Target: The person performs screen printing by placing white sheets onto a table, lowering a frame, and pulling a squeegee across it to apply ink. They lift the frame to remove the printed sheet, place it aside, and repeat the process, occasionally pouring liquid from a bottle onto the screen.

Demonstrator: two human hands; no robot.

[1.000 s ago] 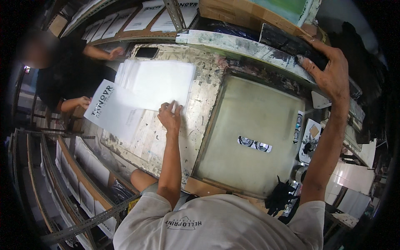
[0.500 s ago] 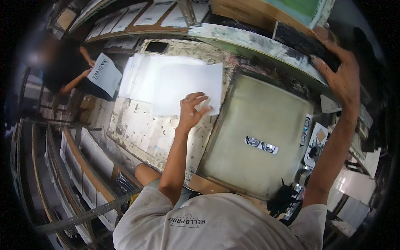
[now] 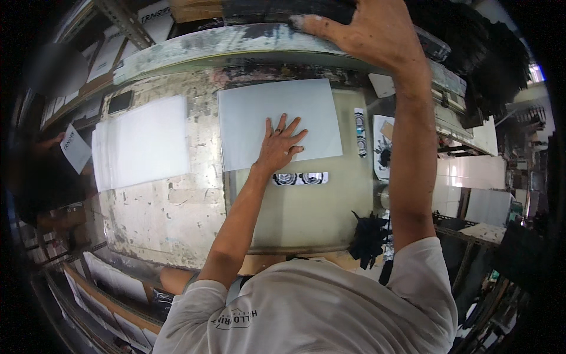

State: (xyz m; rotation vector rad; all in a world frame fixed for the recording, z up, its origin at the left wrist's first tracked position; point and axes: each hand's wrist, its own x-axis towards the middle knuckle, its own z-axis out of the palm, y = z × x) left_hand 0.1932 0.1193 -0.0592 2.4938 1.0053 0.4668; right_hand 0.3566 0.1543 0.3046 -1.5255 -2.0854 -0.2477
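A white sheet (image 3: 249,127) has been moved from the stack (image 3: 144,141) onto the pale board (image 3: 312,215), towards twelve o'clock, under the open, spread left hand (image 3: 280,146). Whether anything is gripped by the right hand (image 3: 377,36) cannot be told. The sheet could be skewed by a dragging palm.

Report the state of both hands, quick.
Left hand: open, fingers spread on the white sheet.
Right hand: cannot be told; the top edge cuts off its fingers.
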